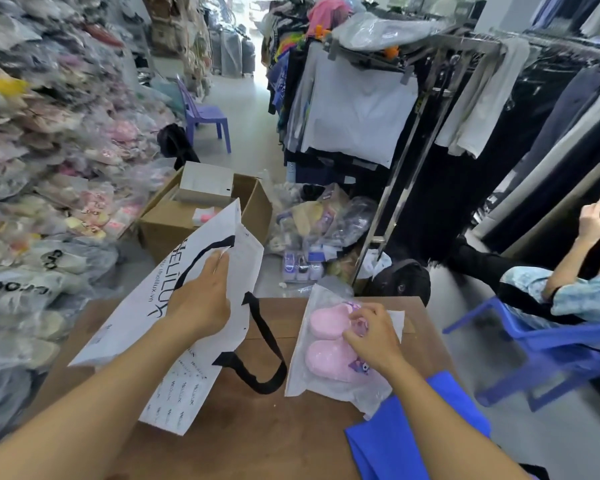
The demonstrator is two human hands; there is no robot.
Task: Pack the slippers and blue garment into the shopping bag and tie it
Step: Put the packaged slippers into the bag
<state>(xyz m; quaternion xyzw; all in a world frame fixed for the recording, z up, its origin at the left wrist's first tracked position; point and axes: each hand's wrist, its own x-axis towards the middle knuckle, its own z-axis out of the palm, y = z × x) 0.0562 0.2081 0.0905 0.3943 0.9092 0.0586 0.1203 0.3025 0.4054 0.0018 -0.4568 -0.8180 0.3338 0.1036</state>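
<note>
Blue garment at lower right on wooden table. Left hand, centre frame, gripping white shopping bag by its top edge. Right hand pinching bagged pink slippers, right of centre.

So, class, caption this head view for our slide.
Left hand holds the white shopping bag; right hand rests on bagged pink slippers beside a blue garment.

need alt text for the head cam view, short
A person's left hand holds a white shopping bag with black handles above a wooden table, while the right hand grips bagged pink slippers. A blue garment lies nearby, in a crowded clothing shop.
</note>
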